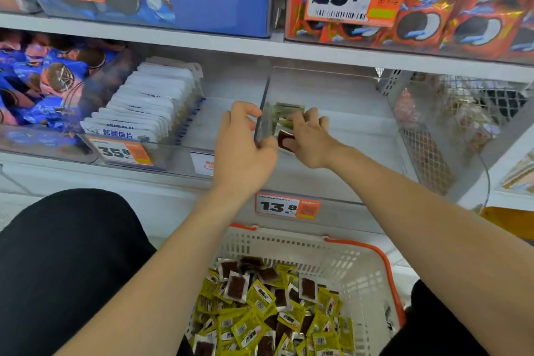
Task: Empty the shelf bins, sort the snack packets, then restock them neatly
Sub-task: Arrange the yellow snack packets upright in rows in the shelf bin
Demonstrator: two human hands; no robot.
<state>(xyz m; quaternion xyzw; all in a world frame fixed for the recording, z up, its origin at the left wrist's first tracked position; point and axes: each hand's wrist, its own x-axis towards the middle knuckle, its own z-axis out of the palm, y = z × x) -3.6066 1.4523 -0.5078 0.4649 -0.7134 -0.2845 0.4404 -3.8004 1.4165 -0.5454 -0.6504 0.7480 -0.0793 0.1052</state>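
Observation:
A clear acrylic shelf bin [341, 113] sits on the middle shelf, nearly bare inside. My left hand [245, 147] grips the bin's clear left divider wall [264, 115] at its front. My right hand [310, 139] reaches into the bin and holds a small stack of yellow-green and brown snack packets [284, 121] against that wall. Below, a white basket with orange handles [355, 266] holds several loose yellow-green and brown packets [268, 306].
A row of white packets [150, 101] stands in the bin to the left, with blue biscuit packs [43, 81] beyond. A wire-mesh bin [450, 124] stands to the right. Price tags hang on the shelf fronts. Boxes fill the upper shelf. My dark-clad knees flank the basket.

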